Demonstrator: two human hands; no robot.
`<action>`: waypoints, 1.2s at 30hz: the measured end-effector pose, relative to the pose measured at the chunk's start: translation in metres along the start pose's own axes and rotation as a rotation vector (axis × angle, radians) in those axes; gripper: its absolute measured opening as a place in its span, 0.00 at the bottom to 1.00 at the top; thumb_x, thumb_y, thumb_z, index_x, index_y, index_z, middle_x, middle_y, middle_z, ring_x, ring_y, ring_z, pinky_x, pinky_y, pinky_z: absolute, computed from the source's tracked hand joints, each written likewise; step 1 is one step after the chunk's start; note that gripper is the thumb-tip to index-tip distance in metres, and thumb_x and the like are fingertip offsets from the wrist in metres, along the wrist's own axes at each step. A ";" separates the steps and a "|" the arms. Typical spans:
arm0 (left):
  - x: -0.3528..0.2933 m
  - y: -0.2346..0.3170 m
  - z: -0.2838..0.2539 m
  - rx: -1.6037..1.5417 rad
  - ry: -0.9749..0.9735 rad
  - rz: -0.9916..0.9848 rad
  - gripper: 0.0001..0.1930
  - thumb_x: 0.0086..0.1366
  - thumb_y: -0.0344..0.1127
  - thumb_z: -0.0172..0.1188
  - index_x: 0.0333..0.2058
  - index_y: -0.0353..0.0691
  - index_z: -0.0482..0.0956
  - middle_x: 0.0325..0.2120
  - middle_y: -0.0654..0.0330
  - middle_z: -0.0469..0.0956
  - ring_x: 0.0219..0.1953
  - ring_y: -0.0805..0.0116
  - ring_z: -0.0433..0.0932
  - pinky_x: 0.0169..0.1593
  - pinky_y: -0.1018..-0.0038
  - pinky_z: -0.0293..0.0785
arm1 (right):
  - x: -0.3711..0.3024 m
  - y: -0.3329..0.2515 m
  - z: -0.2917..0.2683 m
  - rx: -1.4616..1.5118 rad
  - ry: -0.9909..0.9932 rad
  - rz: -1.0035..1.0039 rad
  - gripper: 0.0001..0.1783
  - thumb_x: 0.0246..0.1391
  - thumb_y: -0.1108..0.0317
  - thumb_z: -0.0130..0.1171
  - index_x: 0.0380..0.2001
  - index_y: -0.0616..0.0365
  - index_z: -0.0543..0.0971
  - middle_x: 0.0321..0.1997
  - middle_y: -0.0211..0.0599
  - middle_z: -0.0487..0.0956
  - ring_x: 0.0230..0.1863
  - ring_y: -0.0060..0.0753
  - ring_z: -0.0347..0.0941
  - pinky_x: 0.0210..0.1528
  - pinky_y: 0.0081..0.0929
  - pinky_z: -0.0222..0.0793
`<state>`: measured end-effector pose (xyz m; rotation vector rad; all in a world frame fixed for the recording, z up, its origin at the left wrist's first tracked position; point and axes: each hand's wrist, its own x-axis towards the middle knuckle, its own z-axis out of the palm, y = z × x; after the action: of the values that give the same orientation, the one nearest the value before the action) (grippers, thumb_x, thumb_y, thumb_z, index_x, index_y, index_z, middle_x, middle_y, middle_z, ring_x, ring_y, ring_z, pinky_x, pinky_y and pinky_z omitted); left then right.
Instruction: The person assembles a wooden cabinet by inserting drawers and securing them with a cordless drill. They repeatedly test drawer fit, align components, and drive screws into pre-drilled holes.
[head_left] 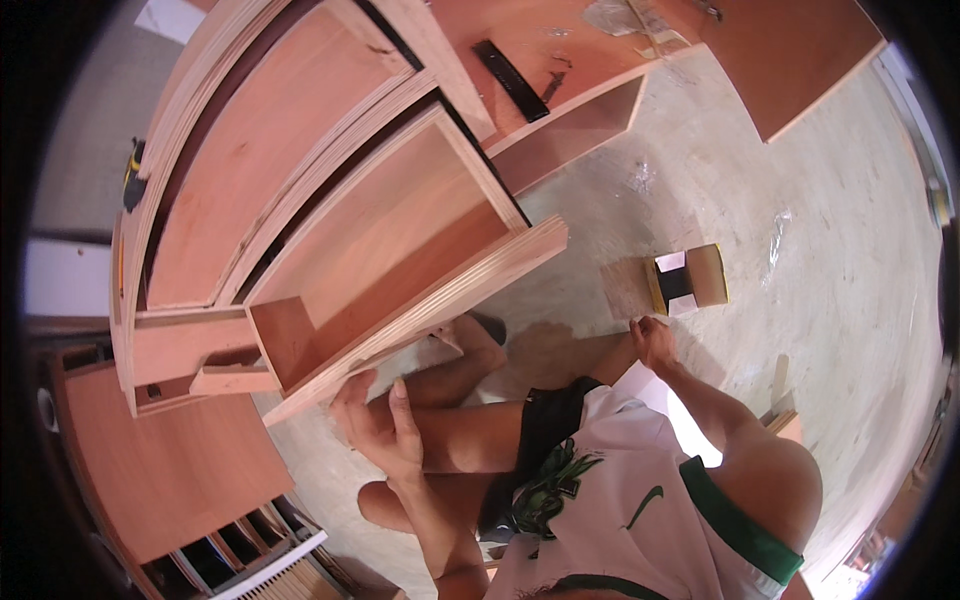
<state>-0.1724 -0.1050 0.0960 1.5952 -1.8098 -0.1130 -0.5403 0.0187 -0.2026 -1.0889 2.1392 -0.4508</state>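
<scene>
Two bare hands, yours, appear in the head view, set about a wooden drawer [470,286] that stands pulled out from its cabinet [185,345] toward 10 o'clock. Your left hand [378,425], at 7 o'clock, is open, its thumb raised apart from the other fingers; its fingertips lie close to the outer face of the drawer front, though you cannot tell whether they touch it. Your right hand [655,343], between 3 and 4 o'clock, has its fingers bent just beside an open cardboard box [711,276] on the floor at 3 o'clock; whether it grips anything cannot be told. Your legs are bent below the drawer front. At 12 o'clock, a black strip [510,80] lies on a wooden surface. Clear plastic [641,178] lies on the floor at 2 o'clock, a yellow-and-black tool [133,175] shows at 10 o'clock near the rim, and a flat wooden panel [180,455] at 8 o'clock.
</scene>
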 end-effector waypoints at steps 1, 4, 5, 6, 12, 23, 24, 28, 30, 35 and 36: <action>-0.002 0.002 0.000 -0.002 -0.051 -0.026 0.16 0.62 0.36 0.69 0.46 0.37 0.81 0.46 0.51 0.79 0.52 0.53 0.75 0.59 0.60 0.67 | 0.001 0.003 0.004 -0.008 0.033 -0.009 0.22 0.64 0.52 0.53 0.32 0.64 0.81 0.37 0.56 0.82 0.41 0.60 0.79 0.46 0.49 0.73; -0.002 0.009 0.000 0.074 -0.229 -0.107 0.12 0.62 0.39 0.68 0.41 0.39 0.83 0.40 0.55 0.82 0.46 0.52 0.78 0.54 0.60 0.71 | 0.001 0.001 0.006 -0.017 0.056 -0.004 0.22 0.64 0.52 0.55 0.31 0.64 0.81 0.36 0.55 0.82 0.40 0.58 0.79 0.43 0.48 0.74; -0.002 0.007 0.002 0.074 -0.276 -0.118 0.12 0.63 0.40 0.68 0.41 0.39 0.83 0.40 0.55 0.82 0.46 0.51 0.78 0.53 0.60 0.71 | 0.001 -0.002 0.006 -0.017 0.051 0.005 0.22 0.64 0.52 0.54 0.32 0.64 0.81 0.35 0.55 0.82 0.39 0.59 0.80 0.43 0.48 0.74; -0.003 0.005 0.005 0.071 -0.326 -0.124 0.13 0.63 0.41 0.67 0.41 0.39 0.83 0.40 0.55 0.82 0.47 0.51 0.78 0.53 0.59 0.71 | 0.001 -0.001 0.006 -0.019 0.053 -0.006 0.22 0.64 0.52 0.54 0.32 0.64 0.81 0.35 0.55 0.82 0.39 0.58 0.80 0.43 0.48 0.74; 0.010 -0.006 0.020 0.047 -0.457 -0.099 0.15 0.63 0.42 0.67 0.42 0.39 0.83 0.41 0.52 0.82 0.46 0.48 0.78 0.52 0.57 0.72 | 0.004 0.005 0.007 -0.027 0.065 -0.025 0.22 0.64 0.52 0.54 0.31 0.64 0.81 0.34 0.55 0.83 0.38 0.59 0.80 0.41 0.48 0.74; 0.013 -0.005 0.033 0.039 -0.594 -0.120 0.16 0.62 0.44 0.68 0.44 0.41 0.83 0.43 0.53 0.83 0.49 0.47 0.78 0.53 0.57 0.71 | 0.005 0.009 0.009 -0.044 0.045 -0.007 0.22 0.62 0.52 0.55 0.32 0.64 0.82 0.34 0.55 0.83 0.39 0.57 0.81 0.43 0.46 0.75; 0.014 -0.005 0.031 0.037 -0.594 -0.127 0.16 0.62 0.43 0.68 0.44 0.40 0.83 0.43 0.51 0.83 0.49 0.46 0.78 0.53 0.57 0.72 | 0.006 0.009 0.010 -0.040 0.046 -0.009 0.22 0.62 0.52 0.55 0.32 0.64 0.82 0.34 0.55 0.83 0.39 0.57 0.81 0.43 0.46 0.75; 0.012 -0.015 0.029 0.079 -0.629 -0.167 0.18 0.63 0.47 0.67 0.46 0.43 0.83 0.44 0.56 0.83 0.51 0.50 0.77 0.56 0.55 0.67 | 0.008 0.011 0.011 -0.055 0.043 -0.024 0.23 0.62 0.52 0.55 0.32 0.64 0.82 0.35 0.54 0.83 0.39 0.58 0.81 0.44 0.46 0.75; 0.013 -0.016 0.030 0.085 -0.606 -0.151 0.19 0.63 0.48 0.67 0.47 0.43 0.82 0.45 0.56 0.83 0.52 0.50 0.77 0.56 0.54 0.66 | 0.008 0.009 0.011 -0.069 0.039 -0.027 0.23 0.62 0.52 0.55 0.32 0.64 0.82 0.35 0.54 0.83 0.39 0.57 0.81 0.44 0.46 0.75; 0.026 -0.012 0.034 0.078 -0.563 -0.132 0.19 0.62 0.46 0.68 0.46 0.39 0.83 0.45 0.52 0.83 0.52 0.48 0.78 0.57 0.56 0.69 | 0.005 0.005 0.007 -0.068 0.022 -0.010 0.22 0.62 0.53 0.55 0.32 0.64 0.82 0.34 0.54 0.84 0.38 0.57 0.81 0.43 0.46 0.75; 0.028 -0.012 0.036 0.063 -0.548 -0.127 0.18 0.62 0.43 0.69 0.45 0.36 0.84 0.43 0.48 0.84 0.50 0.47 0.80 0.55 0.58 0.72 | 0.005 0.008 0.009 -0.073 0.019 -0.018 0.22 0.62 0.53 0.55 0.32 0.64 0.82 0.34 0.54 0.84 0.38 0.57 0.81 0.43 0.46 0.75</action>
<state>-0.1818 -0.1465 0.0763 1.8480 -2.1257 -0.6085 -0.5408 0.0191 -0.2153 -1.1492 2.1797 -0.3954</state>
